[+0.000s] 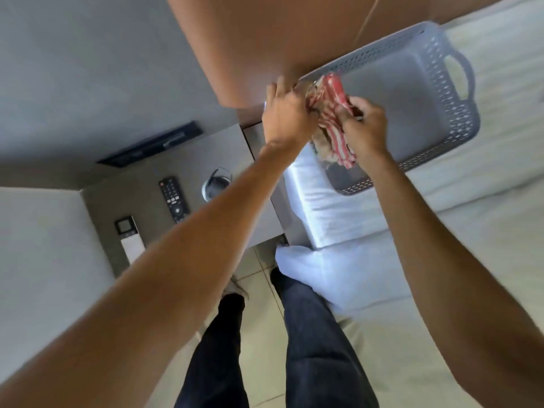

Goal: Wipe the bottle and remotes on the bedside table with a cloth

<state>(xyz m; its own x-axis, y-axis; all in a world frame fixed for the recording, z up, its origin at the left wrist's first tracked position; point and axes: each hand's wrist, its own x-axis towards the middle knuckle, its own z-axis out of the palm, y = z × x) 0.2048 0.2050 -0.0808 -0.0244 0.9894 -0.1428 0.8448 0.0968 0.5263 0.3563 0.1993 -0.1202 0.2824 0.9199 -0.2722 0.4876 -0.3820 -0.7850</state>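
Both my hands hold a red-and-white striped cloth (331,116) above the near corner of a grey basket. My left hand (287,113) grips its left side, my right hand (363,122) its right side; the cloth hangs bunched between them. On the grey bedside table (223,142) lie a black remote (173,198), a white remote with a small screen (129,238) and a clear bottle (216,184) seen from above, partly behind my left forearm. Whether the cloth wraps anything is hidden.
A grey perforated plastic basket (453,92) sits on the white bed (485,201) to the right. A brown headboard (265,39) rises behind. A dark flat device (150,144) lies at the table's back. My legs stand on the tiled floor (259,334) below.
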